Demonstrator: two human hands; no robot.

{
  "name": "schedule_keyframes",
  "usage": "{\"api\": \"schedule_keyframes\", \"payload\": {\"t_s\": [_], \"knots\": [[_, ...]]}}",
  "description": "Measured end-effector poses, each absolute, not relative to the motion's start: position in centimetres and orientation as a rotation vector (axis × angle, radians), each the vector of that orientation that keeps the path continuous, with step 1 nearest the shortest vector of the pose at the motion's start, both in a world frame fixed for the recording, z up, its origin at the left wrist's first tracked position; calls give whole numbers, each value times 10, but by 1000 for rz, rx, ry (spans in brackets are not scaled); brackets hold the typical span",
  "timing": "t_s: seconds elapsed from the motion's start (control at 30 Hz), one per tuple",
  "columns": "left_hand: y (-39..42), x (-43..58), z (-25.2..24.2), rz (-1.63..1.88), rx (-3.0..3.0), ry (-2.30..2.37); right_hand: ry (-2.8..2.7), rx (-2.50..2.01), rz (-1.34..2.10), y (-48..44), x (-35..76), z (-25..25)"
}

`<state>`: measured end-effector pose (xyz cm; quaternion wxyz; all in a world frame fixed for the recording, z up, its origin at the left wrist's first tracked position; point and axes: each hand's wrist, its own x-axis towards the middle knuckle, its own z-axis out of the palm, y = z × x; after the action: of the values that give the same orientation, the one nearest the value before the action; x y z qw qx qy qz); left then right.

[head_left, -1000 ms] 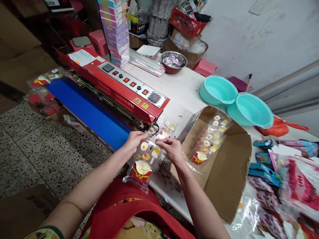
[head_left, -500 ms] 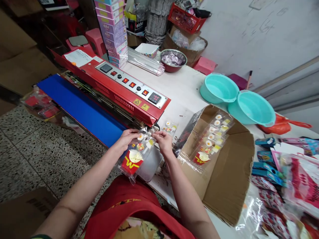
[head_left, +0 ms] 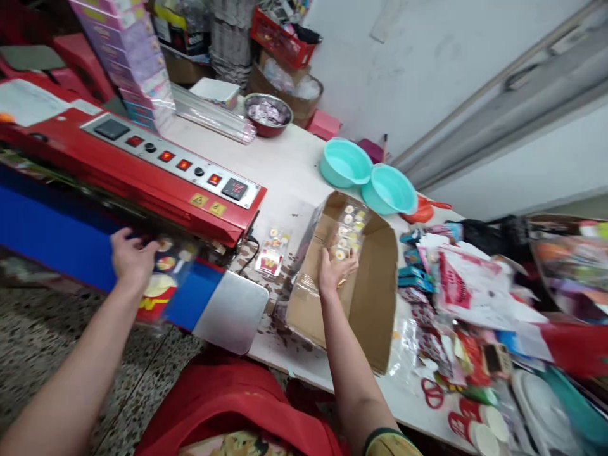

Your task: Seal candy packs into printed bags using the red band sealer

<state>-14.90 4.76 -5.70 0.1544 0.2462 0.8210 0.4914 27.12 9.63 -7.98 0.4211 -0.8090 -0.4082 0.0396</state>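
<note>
My left hand (head_left: 133, 259) is at the left edge of a clear plastic packet (head_left: 160, 288) of toy food, with thumb and fingers closed on that edge. The packet, showing a red fries carton and small round pieces, lies over the blue conveyor belt (head_left: 76, 237) of a red bag sealer (head_left: 161, 183); its upper end is close under the machine's housing. Inside a cardboard box (head_left: 375, 297), my right hand (head_left: 335, 271) rests on similar toy-food packets (head_left: 349, 229), fingers apart. It partly covers the nearest packet.
Another packet (head_left: 272, 253) lies on the white table between sealer and box. A metal plate (head_left: 232, 313) adjoins the belt's end. Behind stand two turquoise basins (head_left: 346, 164), a metal bowl (head_left: 268, 117) and stacked purple boxes (head_left: 126, 60). Mixed packaging (head_left: 465, 285) crowds the right.
My hands have parted. The left has carried the packet leftward along the sealer; the right has let go and moved right into the box. The view has swung right.
</note>
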Motion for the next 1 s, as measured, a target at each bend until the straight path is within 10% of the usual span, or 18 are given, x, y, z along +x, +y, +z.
{"api": "schedule_keyframes", "payload": {"t_s": [0.23,0.57,1.0], "knots": [[9,-79,-54,1504,1552,2396,-835,-2502,393,98,347,-119],[12,88,-12,1139,947,1143,-1630,-1979,307,16,259,8],[-11,-6,-15,859,710,965,-1542,-1049,1622,60,220,7]]}}
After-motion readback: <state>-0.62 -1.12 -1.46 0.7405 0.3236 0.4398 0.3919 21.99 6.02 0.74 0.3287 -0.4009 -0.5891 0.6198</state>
